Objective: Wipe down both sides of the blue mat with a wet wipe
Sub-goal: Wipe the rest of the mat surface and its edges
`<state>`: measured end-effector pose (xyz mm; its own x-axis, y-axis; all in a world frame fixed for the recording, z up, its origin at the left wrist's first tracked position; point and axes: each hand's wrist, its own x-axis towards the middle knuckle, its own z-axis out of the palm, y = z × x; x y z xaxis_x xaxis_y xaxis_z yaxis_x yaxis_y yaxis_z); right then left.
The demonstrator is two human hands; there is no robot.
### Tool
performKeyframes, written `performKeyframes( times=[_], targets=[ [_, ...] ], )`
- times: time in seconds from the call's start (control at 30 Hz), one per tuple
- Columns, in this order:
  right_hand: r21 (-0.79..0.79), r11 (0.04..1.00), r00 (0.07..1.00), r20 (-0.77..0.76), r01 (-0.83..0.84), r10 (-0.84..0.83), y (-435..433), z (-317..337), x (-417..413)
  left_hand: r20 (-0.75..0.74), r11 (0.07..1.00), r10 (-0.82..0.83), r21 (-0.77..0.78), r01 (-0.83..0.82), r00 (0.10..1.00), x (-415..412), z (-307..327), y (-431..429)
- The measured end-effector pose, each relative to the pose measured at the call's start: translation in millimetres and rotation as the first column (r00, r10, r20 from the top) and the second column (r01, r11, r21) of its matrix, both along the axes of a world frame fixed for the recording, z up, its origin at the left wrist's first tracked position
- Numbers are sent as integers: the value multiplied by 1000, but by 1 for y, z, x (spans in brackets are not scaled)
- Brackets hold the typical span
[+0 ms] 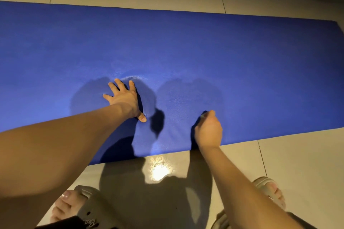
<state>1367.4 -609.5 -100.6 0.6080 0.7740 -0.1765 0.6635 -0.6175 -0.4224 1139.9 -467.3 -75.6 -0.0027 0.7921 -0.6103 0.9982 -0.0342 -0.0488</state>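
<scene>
Grey slippers [89, 202] stand on the tiled floor [301, 161], below both wrists; the left one bears cursive writing, too cut off to read. Beyond them the blue mat [186, 48] lies flat under both hands. The left hand [123, 98] presses it with fingers spread. The right hand [209, 130] is curled, pinching a small pale wipe [202, 116] against the mat.

Both bare arms reach forward across the near edge of the blue mat [242, 52]. The left hand [123, 98] presses flat on the mat's middle, fingers spread and thumb out. The right hand [209, 132] sits just inside the near edge, fingers curled, pinching a small pale scrap [202, 116].
</scene>
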Motion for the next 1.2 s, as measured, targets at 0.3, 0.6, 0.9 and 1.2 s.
performKeyframes(
  times=[0.3, 0.6, 0.9, 1.2],
  targets=[
    [-96, 853, 840, 149, -512, 521, -6, 0, -24, 33, 1000, 13, 9, -13, 999, -7, 0, -4],
    [-79, 997, 987, 162, 13, 0, -7, 1, 44, 37, 996, 2, 90, -6, 999, -10, -5, -11],
    [-63, 877, 878, 19, -477, 479, -12, 5, -60, 139, 962, -123, 261, 83, 983, -26, -4, -58],
    [-104, 993, 990, 128, -51, 64, -32, 5, 74, -53, 927, -376, -33, 374, 925, -37, 7, -102]
  ],
)
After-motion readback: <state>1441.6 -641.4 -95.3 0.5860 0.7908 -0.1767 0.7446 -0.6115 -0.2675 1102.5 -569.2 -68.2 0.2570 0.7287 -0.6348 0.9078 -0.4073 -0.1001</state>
